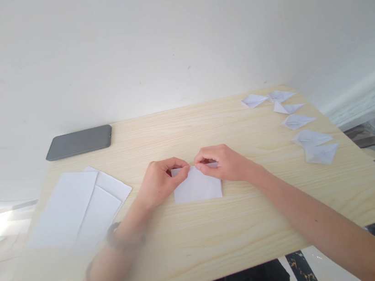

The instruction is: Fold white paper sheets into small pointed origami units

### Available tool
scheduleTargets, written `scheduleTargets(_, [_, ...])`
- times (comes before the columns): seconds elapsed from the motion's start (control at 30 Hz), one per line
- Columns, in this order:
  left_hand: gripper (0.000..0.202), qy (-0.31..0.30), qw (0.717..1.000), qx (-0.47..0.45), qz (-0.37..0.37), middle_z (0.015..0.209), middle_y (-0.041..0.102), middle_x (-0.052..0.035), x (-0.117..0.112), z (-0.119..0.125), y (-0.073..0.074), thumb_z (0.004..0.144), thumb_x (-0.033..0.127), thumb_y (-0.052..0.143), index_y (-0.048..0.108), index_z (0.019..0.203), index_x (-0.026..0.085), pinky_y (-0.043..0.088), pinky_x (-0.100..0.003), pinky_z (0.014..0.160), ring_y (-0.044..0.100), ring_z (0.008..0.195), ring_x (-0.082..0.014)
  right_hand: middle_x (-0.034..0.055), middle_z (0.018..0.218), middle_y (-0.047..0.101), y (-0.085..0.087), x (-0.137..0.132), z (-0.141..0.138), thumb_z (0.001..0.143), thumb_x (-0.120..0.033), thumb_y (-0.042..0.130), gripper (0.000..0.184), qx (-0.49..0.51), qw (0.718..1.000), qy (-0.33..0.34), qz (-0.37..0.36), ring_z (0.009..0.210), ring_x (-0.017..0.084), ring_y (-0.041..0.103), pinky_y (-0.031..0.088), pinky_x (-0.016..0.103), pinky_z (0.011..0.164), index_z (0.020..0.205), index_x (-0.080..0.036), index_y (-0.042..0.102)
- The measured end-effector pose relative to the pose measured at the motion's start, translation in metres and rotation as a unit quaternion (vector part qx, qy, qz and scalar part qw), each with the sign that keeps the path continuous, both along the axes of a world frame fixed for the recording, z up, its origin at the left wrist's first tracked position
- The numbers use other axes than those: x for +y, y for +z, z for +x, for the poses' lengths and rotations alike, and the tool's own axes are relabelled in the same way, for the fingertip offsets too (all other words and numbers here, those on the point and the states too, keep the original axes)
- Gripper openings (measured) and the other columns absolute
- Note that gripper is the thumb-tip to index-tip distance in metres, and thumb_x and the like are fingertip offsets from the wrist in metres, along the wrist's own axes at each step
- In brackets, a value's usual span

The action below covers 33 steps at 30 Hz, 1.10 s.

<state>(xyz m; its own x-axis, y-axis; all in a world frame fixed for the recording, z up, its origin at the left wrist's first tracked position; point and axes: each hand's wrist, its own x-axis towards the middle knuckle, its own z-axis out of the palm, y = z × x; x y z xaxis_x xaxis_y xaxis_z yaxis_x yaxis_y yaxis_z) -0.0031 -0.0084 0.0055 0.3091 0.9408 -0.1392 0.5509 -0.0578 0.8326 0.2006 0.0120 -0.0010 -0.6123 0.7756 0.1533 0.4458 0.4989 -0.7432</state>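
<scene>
A small folded sheet of white paper (197, 189) lies flat near the middle of the table, its long upper edge away from me. My left hand (163, 179) pinches that upper edge just left of its centre, thumb on the near face. On the other side, my right hand (221, 163) pinches the same edge just right of centre. The two sets of fingertips are close together with a narrow gap between them. The fingers behind the paper are partly hidden.
Loose white sheets (67, 200) overlap at the left of the wooden table (201, 242). A dark phone (80, 142) lies at the back left. Several folded paper pieces (297, 121) line the right side. A white wall (168, 46) borders the far edge.
</scene>
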Motion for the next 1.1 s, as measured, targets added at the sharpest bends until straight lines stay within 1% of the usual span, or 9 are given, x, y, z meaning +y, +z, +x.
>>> scheduleTargets(0.2, [0.021,0.004,1.0,0.002,-0.018,0.067,0.064,0.001,0.003,-0.005,-0.001,0.078,0.033,0.055,0.067,0.074,0.017,0.038,-0.02,0.054,0.05,0.058,-0.0102,-0.0025,0.072,0.061,0.004,0.005,0.008,0.079,-0.019,0.052,0.009,0.003,1.0,0.004,-0.031,0.065,0.008,0.053,0.039,0.02,0.061,0.073,-0.018,0.059])
scheduleTargets(0.33, [0.022,0.008,1.0,-0.001,-0.027,0.068,0.066,0.0012,0.004,-0.008,-0.001,0.078,0.036,0.056,0.067,0.073,0.017,0.039,-0.02,0.056,0.054,0.06,-0.0112,-0.0019,0.071,0.062,0.007,0.01,0.016,0.079,-0.022,0.052,0.01,-0.002,0.998,-0.001,-0.064,0.064,0.009,0.053,0.039,0.02,0.058,0.073,-0.018,0.059])
scheduleTargets(0.57, [0.025,0.024,0.998,-0.001,-0.052,0.075,0.069,-0.0019,0.006,-0.013,-0.002,0.079,0.04,0.056,0.066,0.077,0.017,0.041,-0.022,0.059,0.057,0.065,-0.0139,-0.0014,0.068,0.059,0.01,0.015,0.028,0.078,-0.023,0.053,0.011,-0.007,0.996,-0.019,-0.086,0.061,0.009,0.05,0.036,0.02,0.055,0.071,-0.017,0.058])
scheduleTargets(0.7, [0.029,0.034,0.999,-0.027,-0.022,0.08,0.068,-0.0026,0.006,-0.011,-0.001,0.082,0.043,0.052,0.065,0.084,0.017,0.041,-0.022,0.056,0.052,0.059,-0.0114,-0.0016,0.068,0.059,0.008,0.014,0.026,0.078,-0.024,0.053,0.011,-0.004,0.996,-0.014,-0.09,0.061,0.008,0.05,0.037,0.02,0.055,0.072,-0.017,0.059])
scheduleTargets(0.8, [0.031,0.013,1.0,-0.022,0.0,0.085,0.068,-0.0023,0.004,-0.006,0.001,0.083,0.045,0.05,0.066,0.09,0.019,0.04,-0.022,0.055,0.05,0.058,-0.0107,-0.0017,0.069,0.06,0.006,0.009,0.018,0.079,-0.023,0.053,0.01,0.008,0.997,0.0,-0.081,0.062,0.009,0.052,0.037,0.02,0.056,0.074,-0.017,0.06])
scheduleTargets(0.87, [0.031,-0.012,1.0,-0.006,0.012,0.084,0.068,-0.0016,0.002,-0.003,0.001,0.083,0.045,0.051,0.068,0.086,0.019,0.039,-0.022,0.055,0.051,0.059,-0.0112,-0.0018,0.07,0.06,0.005,0.006,0.012,0.078,-0.022,0.052,0.01,0.016,0.998,0.0,-0.064,0.063,0.009,0.051,0.038,0.02,0.057,0.073,-0.017,0.059])
scheduleTargets(0.93, [0.032,-0.025,0.999,0.009,0.022,0.079,0.068,-0.0012,0.001,-0.001,0.001,0.083,0.045,0.05,0.068,0.082,0.018,0.038,-0.021,0.054,0.051,0.059,-0.0116,-0.0016,0.069,0.06,0.004,0.004,0.008,0.078,-0.021,0.052,0.01,0.02,0.998,-0.001,-0.053,0.062,0.009,0.051,0.038,0.021,0.057,0.072,-0.017,0.059])
scheduleTargets(1.1, [0.036,-0.02,0.999,0.024,0.038,0.071,0.066,-0.0008,0.001,-0.004,0.0,0.084,0.046,0.047,0.068,0.081,0.017,0.036,-0.021,0.05,0.05,0.056,-0.0113,-0.0023,0.066,0.057,0.005,0.008,0.01,0.076,-0.018,0.051,0.008,0.005,0.997,-0.001,-0.071,0.059,0.008,0.048,0.036,0.02,0.054,0.071,-0.017,0.057])
